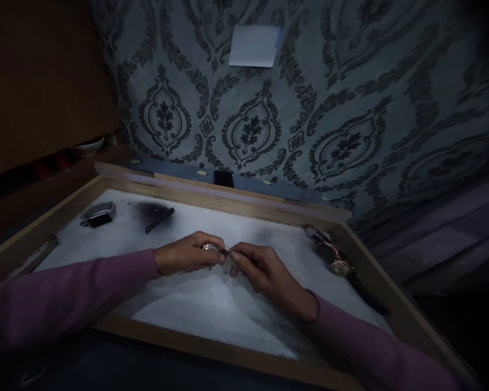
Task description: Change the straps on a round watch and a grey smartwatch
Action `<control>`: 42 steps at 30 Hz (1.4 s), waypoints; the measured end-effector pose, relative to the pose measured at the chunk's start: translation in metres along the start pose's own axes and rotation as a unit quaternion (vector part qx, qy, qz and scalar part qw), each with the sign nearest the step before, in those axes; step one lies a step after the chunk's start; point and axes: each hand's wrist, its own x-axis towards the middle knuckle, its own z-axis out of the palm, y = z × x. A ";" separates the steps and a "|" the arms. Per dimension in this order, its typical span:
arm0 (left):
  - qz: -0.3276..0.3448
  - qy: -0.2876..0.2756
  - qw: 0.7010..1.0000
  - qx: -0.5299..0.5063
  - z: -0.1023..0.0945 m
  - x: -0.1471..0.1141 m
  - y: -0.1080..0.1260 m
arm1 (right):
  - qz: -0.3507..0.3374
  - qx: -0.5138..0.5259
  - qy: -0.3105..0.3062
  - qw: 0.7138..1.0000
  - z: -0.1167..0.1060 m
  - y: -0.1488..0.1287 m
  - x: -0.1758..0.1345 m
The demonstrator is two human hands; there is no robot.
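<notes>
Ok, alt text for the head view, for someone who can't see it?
A person's left hand holds a wristwatch while the right hand pinches a small piece beside it, too dim to identify, above a white-bottomed wooden tray. In it lie a smartwatch and dark bar at left, more watches at right.

No words, numbers or brands can be read. Any print on the silver watch [210,247] is too small and dim to make out, and the yellow marks [202,172] on the blue strip [173,167] are likewise illegible.
</notes>
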 end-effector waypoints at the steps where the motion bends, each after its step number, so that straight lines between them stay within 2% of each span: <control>1: 0.004 -0.001 1.000 0.002 0.000 0.000 0.000 | -0.003 -0.004 0.001 1.000 0.000 -0.001 0.000; 8: 0.063 -0.010 0.998 0.029 -0.001 0.000 0.000 | -0.042 -0.045 0.017 0.998 -0.001 0.000 0.000; 15: 0.109 -0.018 0.992 0.057 -0.002 0.001 -0.003 | -0.027 -0.043 0.010 0.999 -0.002 -0.001 -0.001; 30: 0.113 -0.015 0.992 0.054 -0.003 0.001 -0.004 | -0.022 -0.036 0.018 0.999 -0.002 -0.001 0.000; 42: 0.114 -0.001 0.992 0.051 -0.001 -0.002 0.000 | 0.012 -0.011 0.023 1.000 -0.001 -0.005 -0.003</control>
